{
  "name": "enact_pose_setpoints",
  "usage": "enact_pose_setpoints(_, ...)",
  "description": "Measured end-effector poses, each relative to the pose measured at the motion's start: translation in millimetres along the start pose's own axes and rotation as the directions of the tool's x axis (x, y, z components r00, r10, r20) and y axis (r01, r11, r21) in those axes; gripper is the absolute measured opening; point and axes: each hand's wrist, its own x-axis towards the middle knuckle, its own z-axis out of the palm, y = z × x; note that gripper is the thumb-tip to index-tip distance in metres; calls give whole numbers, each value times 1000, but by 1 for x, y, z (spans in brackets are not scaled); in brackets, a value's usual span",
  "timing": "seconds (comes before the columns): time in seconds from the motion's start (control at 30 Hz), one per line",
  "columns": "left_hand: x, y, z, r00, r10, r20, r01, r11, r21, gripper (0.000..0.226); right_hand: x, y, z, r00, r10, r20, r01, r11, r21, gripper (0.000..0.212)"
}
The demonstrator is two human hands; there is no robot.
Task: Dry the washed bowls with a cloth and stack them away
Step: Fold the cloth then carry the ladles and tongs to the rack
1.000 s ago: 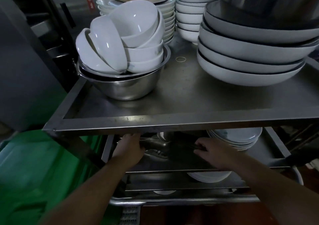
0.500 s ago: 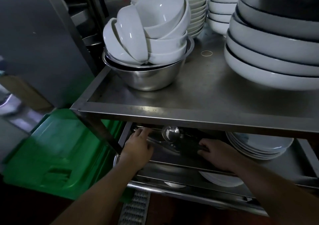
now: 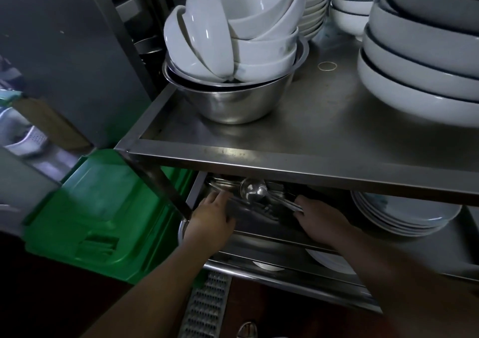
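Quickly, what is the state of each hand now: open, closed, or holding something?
Left hand: open, fingers reaching into the steel tray on the lower shelf, holding nothing.
Right hand: fingers curled at the utensil handles; whether it grips them cannot be told.

I count one steel basin (image 3: pixel 234 104) at 12 o'clock holding about six small white bowls (image 3: pixel 248 21). At 2 o'clock, five wide dark-rimmed bowls (image 3: pixel 425 60). One ladle (image 3: pixel 252 189) on the lower shelf, one plate stack (image 3: pixel 404 216) at 3 o'clock, one green crate (image 3: pixel 103 216) at 9 o'clock.
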Motion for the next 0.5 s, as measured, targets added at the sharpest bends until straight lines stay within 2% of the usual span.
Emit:
enact_pose_setpoints(0.23, 0, -9, -3, 1000, 4, 1, -4, 1000, -4, 56, 4, -1, 6, 998, 41, -47, -44, 996, -82, 16)
enact_pose_setpoints(0.5, 0, -17, -2, 998, 54, -16, -54, 999, -7, 56, 10, -18, 8, 987, -51, -149, 11, 967, -254, 18)
